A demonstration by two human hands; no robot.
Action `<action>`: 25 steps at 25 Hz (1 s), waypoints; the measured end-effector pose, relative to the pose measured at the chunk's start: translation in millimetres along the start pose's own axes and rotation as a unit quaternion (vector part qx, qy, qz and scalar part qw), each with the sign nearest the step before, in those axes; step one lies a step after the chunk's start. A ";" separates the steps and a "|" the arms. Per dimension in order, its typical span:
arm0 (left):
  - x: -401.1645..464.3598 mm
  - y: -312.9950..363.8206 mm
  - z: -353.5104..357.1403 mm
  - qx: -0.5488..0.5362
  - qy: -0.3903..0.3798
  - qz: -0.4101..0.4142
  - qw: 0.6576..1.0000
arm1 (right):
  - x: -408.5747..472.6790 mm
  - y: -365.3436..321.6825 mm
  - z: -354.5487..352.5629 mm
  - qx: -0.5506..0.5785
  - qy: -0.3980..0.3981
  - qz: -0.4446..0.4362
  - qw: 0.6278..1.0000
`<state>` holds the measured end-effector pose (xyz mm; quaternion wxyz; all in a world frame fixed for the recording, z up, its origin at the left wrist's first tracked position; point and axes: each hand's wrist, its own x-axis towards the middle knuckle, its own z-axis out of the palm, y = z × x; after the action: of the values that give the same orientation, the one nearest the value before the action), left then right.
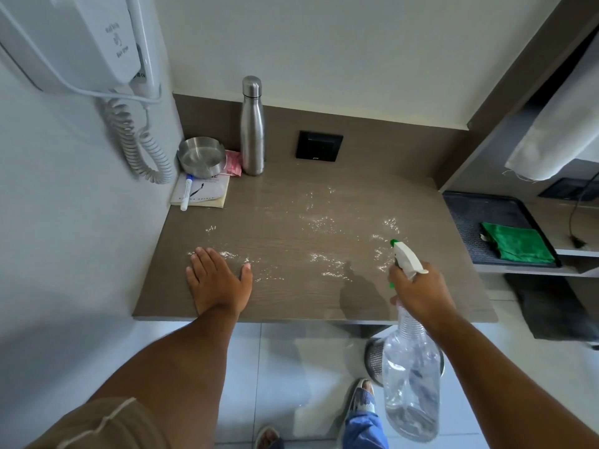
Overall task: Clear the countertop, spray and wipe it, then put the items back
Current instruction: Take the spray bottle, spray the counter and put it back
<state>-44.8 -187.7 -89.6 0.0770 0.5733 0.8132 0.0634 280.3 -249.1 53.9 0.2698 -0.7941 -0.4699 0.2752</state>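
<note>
— Wooden countertop (324, 202), brown, and wet: do you see the white drops on it?

— Yes. You have several patches of spray, in the middle and toward the right side. Your left hand (216, 280) lies flat on the front part of the top, fingers spread, palm down, holding nothing.

— And the right one?

— Your right hand (421, 291) is closed around the neck of one spray bottle (412, 377). The clear body hangs down in front of the edge, over the floor, and the white nozzle with the green tip points at the surface.

— How many things stand on the top?

— I count five, all in the back left corner. One steel bottle (252, 128) stands upright against the back panel. One steel ashtray (201, 158) is just left of it, and one small pink packet (234, 166) lies between them. One book (204, 192) lies in front of the ashtray, and one white marker (186, 192) lies on the book.

— And the cloth?

— One green cloth (515, 243) lies folded on one black tray (470, 218), on the lower shelf at the right, well apart from your hands.
</note>
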 end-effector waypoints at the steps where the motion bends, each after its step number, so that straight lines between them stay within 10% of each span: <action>1: -0.2 -0.1 -0.3 -0.003 0.001 0.001 1.000 | -1.0 -4.5 2.0 0.012 -0.019 -0.019 1.000; 18: 4.3 -1.6 7.2 -0.008 -0.014 -0.002 1.000 | 9.6 -31.8 5.4 0.098 -0.106 -0.093 0.985; 25: 3.7 19.8 -7.5 -0.035 0.019 0.011 0.999 | 30.7 -6.8 -117.6 0.251 0.033 -0.105 0.962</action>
<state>-29.2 -177.7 -78.7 0.0810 0.5781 0.8054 0.1033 370.0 -238.8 135.6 0.5032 -0.6560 -0.4572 0.3278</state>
